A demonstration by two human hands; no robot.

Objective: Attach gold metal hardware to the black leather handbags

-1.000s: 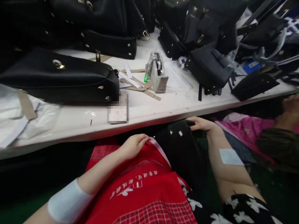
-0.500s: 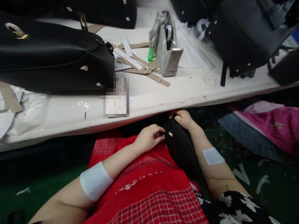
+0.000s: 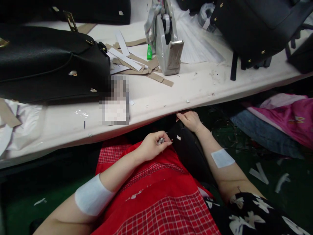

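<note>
A black bag (image 3: 192,153) leans across my lap, partly under the table edge. My right hand (image 3: 190,121) grips its upper end, fingers curled over the edge and partly hidden. My left hand (image 3: 154,144) is curled, with small crumpled whitish scraps (image 3: 160,141) inside the fingers. Its thumb and fingertip come together at the near side of the bag, beside a small shiny spot (image 3: 172,140); whether they touch it I cannot tell. On the bag's dark surface, between my two hands, sits a small white scrap (image 3: 178,138).
On the white table (image 3: 151,111) lie a large black handbag (image 3: 49,62), a grey tape dispenser (image 3: 168,55), cardboard strips (image 3: 158,77), a tape roll (image 3: 206,14), and a blurred-out object (image 3: 115,109). Another black bag (image 3: 254,32) stands right. Pink cloth (image 3: 295,114) hangs below the table.
My left hand has turned slightly, and the crumpled scraps in it now show. My right hand keeps its grip on the bag. The view has shifted a little.
</note>
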